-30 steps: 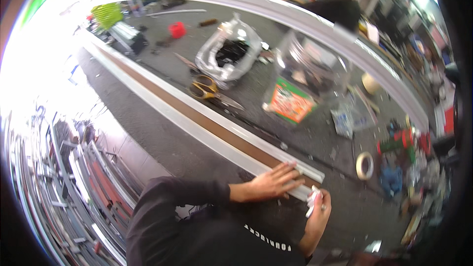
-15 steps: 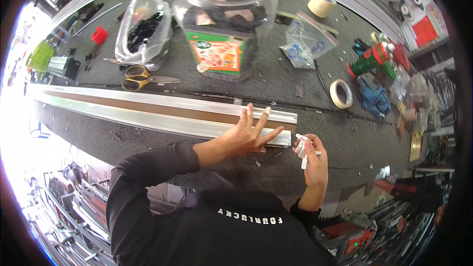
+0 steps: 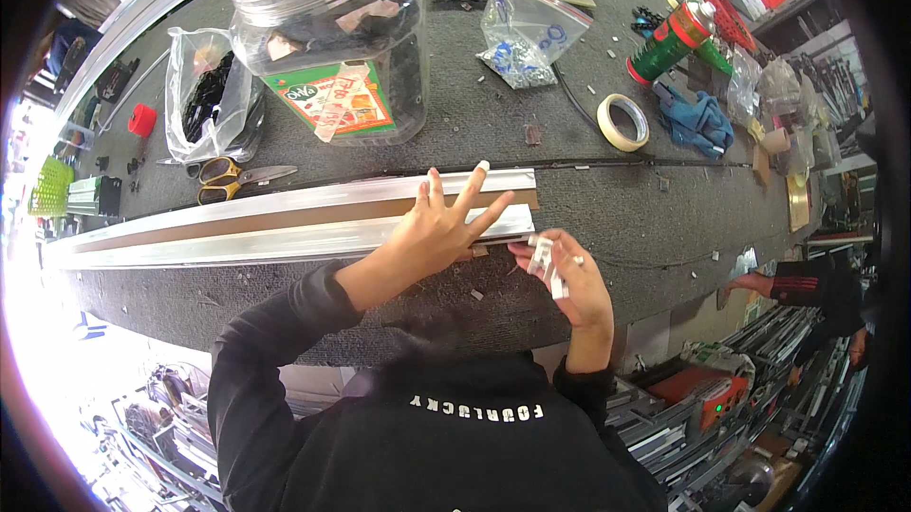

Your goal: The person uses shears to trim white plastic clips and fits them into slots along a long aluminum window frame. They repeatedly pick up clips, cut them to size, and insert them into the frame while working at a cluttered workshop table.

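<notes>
A long white profile with a brown strip (image 3: 228,218) along its middle lies across the bench, its cut end to the right. My left hand (image 3: 432,232) rests over it near that end, fingers spread, with something white around one fingertip. Just off the profile's lower right corner, my right hand (image 3: 579,286) is closed around several small white plastic pieces (image 3: 548,267). Their exact shape is partly hidden by my fingers. Beyond the profile, scissors with yellow-and-black handles (image 3: 222,182) lie on the dark bench covering.
A big clear plastic jar (image 3: 410,85) stands behind the profile, beside an open bag of black parts (image 3: 213,104). To the right are a zip bag (image 3: 527,37), a tape roll (image 3: 622,123), a green spray can (image 3: 669,42) and a blue cloth (image 3: 697,121). Another person's arm (image 3: 759,284) shows at far right.
The whole view has shifted and turned. My right hand has come closer to the profile's end with the white pieces tilted differently. My left hand stays spread on the profile.
</notes>
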The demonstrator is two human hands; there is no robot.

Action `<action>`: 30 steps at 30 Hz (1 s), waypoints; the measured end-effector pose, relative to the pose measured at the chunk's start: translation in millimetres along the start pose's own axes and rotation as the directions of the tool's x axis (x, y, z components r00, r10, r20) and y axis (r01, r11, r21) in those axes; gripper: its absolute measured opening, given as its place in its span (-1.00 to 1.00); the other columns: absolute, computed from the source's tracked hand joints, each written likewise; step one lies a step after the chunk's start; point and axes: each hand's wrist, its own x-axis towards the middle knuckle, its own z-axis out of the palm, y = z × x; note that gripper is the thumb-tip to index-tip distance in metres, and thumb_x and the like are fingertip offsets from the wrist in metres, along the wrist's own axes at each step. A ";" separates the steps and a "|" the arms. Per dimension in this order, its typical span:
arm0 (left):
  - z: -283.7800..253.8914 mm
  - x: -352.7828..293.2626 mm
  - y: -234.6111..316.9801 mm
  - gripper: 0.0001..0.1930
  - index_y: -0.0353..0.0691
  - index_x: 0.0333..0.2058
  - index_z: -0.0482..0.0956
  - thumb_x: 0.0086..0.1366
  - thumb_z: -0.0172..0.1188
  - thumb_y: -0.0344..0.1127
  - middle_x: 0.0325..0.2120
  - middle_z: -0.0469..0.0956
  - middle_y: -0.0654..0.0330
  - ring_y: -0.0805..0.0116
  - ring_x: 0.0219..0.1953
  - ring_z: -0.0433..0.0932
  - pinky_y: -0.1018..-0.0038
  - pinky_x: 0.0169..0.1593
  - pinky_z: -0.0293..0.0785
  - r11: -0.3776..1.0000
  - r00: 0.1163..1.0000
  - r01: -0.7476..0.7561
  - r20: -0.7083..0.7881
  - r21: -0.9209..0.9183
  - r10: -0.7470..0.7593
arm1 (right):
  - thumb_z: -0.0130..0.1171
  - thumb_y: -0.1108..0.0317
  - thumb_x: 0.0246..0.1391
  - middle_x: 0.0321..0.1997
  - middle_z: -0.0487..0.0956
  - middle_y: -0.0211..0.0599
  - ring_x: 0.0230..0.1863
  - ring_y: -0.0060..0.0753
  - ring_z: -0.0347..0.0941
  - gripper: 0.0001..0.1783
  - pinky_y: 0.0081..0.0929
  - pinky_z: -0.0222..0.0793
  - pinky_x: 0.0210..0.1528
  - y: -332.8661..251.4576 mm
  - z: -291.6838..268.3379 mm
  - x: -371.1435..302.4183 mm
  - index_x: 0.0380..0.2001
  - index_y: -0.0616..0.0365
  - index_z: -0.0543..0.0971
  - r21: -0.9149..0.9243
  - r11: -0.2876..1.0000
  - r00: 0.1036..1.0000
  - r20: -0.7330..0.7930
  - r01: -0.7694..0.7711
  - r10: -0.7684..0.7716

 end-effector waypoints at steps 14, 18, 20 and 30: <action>-12.4 -13.3 -8.7 -0.42 -0.12 0.07 0.57 -0.03 0.40 -0.40 0.26 0.44 0.10 0.25 -0.16 0.71 0.38 -0.16 0.66 0.961 0.960 0.167 -0.188 -0.220 -0.209 | -0.05 0.15 0.44 -0.02 0.58 0.10 0.00 -0.01 0.63 -0.59 -0.17 0.69 -0.01 -33.6 29.2 5.4 0.04 0.34 0.40 -0.038 0.999 0.991 -0.128 0.036 -0.041; -17.9 -12.7 -15.5 -0.33 -0.08 0.06 0.57 -0.16 0.46 -0.47 0.32 0.37 0.16 0.16 -0.22 0.70 0.38 -0.20 0.65 0.881 0.968 0.211 -0.036 -0.424 -0.249 | 0.13 0.28 0.34 -0.11 0.62 -0.03 -0.04 -0.20 0.63 -0.68 -0.32 0.66 -0.04 -44.1 12.2 -6.4 0.04 0.25 0.44 -0.372 0.928 0.998 -0.046 0.031 -0.052; -23.2 -12.4 -14.2 -0.34 -0.07 0.04 0.58 -0.16 0.49 -0.46 0.31 0.37 0.16 0.17 -0.21 0.70 0.37 -0.21 0.66 0.871 0.969 0.221 -0.005 -0.440 -0.249 | 0.33 0.40 0.16 -0.24 0.63 -0.34 -0.19 -0.55 0.56 -0.67 -0.56 0.49 -0.15 -43.1 5.5 -13.1 -0.01 0.13 0.57 -0.579 0.811 0.989 -0.054 0.082 -0.138; -56.9 -4.1 -15.3 -0.40 -0.06 0.00 0.61 -0.12 0.50 -0.42 0.16 0.53 0.16 0.19 -0.18 0.70 0.34 -0.19 0.65 0.838 0.956 0.284 0.065 -0.465 -0.287 | 0.36 0.09 0.13 0.02 0.59 -0.26 -0.26 -0.68 0.44 -0.57 -0.68 0.38 -0.26 -65.0 -22.0 2.8 -0.09 0.18 0.58 -0.589 0.730 0.930 0.112 0.346 -0.351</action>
